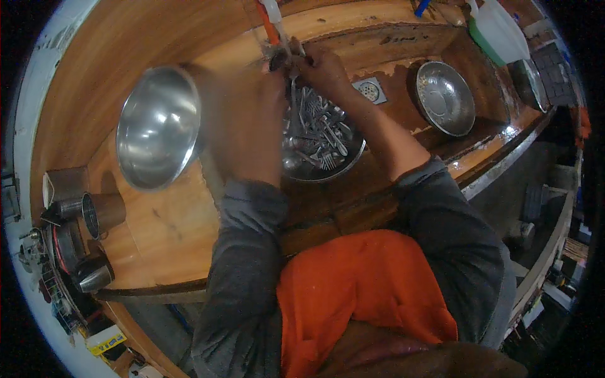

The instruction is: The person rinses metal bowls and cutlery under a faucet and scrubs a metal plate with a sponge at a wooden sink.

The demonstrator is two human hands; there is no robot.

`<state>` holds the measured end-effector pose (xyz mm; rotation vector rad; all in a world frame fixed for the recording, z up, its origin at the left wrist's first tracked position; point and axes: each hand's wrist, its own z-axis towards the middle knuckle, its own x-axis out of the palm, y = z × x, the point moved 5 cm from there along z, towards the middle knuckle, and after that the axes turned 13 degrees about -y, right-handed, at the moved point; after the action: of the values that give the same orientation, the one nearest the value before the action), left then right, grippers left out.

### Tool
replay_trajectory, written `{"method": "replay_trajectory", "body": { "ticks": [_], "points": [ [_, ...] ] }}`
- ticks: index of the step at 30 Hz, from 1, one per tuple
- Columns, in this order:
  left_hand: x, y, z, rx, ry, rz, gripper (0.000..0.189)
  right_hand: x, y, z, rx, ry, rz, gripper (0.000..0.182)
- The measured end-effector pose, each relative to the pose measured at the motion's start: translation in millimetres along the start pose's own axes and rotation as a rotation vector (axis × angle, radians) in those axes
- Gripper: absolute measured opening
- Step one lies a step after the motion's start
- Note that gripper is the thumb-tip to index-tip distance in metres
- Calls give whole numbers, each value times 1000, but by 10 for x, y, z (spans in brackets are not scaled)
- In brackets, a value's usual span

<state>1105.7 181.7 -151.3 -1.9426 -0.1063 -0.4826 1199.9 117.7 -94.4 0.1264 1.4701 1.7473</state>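
Note:
Under the tap (271,10), my right hand (322,70) has its fingers curled around what looks like a spoon (278,60). Its dark bowl shows between my two hands. Motion blurs my left hand (250,94), which is close beside the spoon; its fingers are largely hidden. A thin stream of water falls past my hands. Below them, a round metal basin (326,177) holds a heap of wet forks and spoons (324,127). My left forearm covers the basin's left side.
A large steel bowl (158,127) leans at left, near metal cups (104,215). In the sink's right part are a drain (369,90) and a wet steel bowl (445,98). A white-green plastic container (500,33) stands at upper right. The sink's front ledge (491,151) runs along the right.

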Motion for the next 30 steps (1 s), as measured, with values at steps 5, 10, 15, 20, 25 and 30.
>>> {"method": "replay_trajectory", "body": {
  "ticks": [5, 10, 15, 20, 25, 30],
  "points": [
    [-97, 21, 181, 15, -57, -44, 18, 208, -86, -193, -284, 8, -193, 28],
    [70, 40, 64, -143, -40, -207, 21, 309, -154, -358, -266, 154, -358, 35],
    [53, -83, -61, 152, -42, 27, 21, 231, -185, -284, -489, 122, -335, 35],
    [57, 69, 170, 59, -7, -258, 23, 111, -378, -470, 499, 292, 508, 33],
    [169, 18, -107, -172, 122, -198, 22, 153, -373, -522, 681, 598, 555, 31],
    [225, 65, -377, -341, 493, 11, 23, 119, -525, -390, 426, 500, 551, 29]
  ]
}}
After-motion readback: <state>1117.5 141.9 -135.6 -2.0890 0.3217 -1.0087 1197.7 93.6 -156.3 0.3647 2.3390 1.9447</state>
